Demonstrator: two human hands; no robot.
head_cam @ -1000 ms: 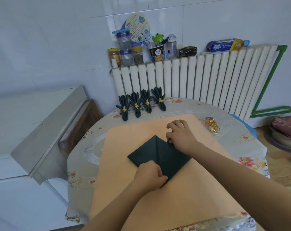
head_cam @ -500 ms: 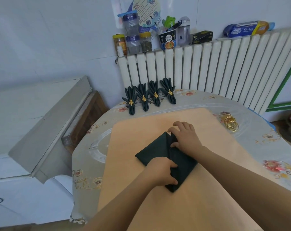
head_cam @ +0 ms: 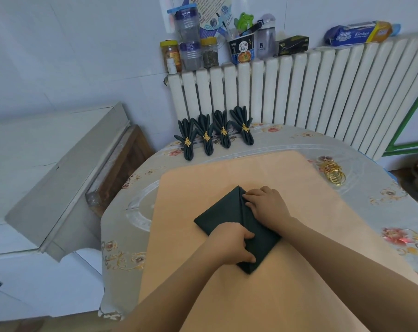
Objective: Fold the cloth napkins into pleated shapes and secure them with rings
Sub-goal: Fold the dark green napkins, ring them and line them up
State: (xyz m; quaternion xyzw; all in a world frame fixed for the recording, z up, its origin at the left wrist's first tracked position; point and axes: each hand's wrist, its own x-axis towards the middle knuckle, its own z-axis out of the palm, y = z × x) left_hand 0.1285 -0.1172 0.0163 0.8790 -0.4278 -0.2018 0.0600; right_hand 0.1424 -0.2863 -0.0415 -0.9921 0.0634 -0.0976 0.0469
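Folding step: person works a dark green napkin (head_cam: 222,215) on the peach mat (head_cam: 287,178), near edge of the bench (head_cam: 371,188).
Left grip: left hand (head_cam: 229,245) lies over the napkin's near corner, fingers bent down onto the cloth; judged a hold-down so the layers do not slide. Cannot tell whether any cloth is pinched.
Right grip: right hand (head_cam: 266,206) lies on the right flap, fingertips at the centre crease near the far tip, fingers fairly straight and apart; judged to be setting the fold.
Rings: loose gold rings (head_cam: 333,172) heaped just off the mat's far right corner, within reach for securing.
Finished: four ringed napkins (head_cam: 215,134) in a row at the bench's far edge, before the radiator (head_cam: 299,92), out of the working area.
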